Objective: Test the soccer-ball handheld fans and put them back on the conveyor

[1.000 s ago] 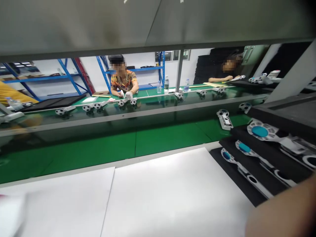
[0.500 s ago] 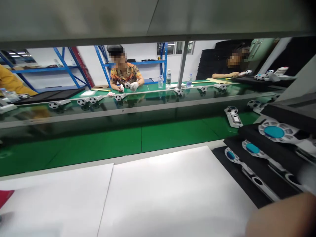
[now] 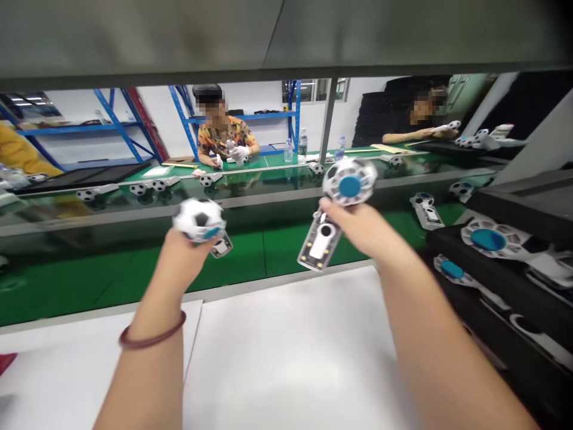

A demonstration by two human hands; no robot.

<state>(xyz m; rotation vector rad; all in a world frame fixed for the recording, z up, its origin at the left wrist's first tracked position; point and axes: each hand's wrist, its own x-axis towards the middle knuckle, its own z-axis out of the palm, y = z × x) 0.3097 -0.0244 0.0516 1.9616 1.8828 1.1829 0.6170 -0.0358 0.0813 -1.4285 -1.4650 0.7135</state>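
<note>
My left hand [image 3: 185,257], with a dark red band on its wrist, is closed around a football-patterned handheld device [image 3: 199,218]. Its black-and-white round head faces up, and a clear-edged end sticks out to the right. In my right hand [image 3: 353,221] is a second handheld device [image 3: 320,242], tilted, with a teal disc in its white ring-shaped head and a see-through handle showing a dark board. Both are held up over the near edge of the green conveyor belt [image 3: 242,251]. Motion blurs the two heads somewhat.
Black trays [image 3: 452,239] with more such devices are stacked at the right. White sheets [image 3: 286,358] cover the bench before me. One device [image 3: 426,210] lies on the belt; others line the far ledge. Two co-workers sit opposite. A grey panel [image 3: 286,36] overhangs.
Both my hands have come into view over the belt, each holding a device. A device formerly on the lowest visible tray at the right no longer shows there.
</note>
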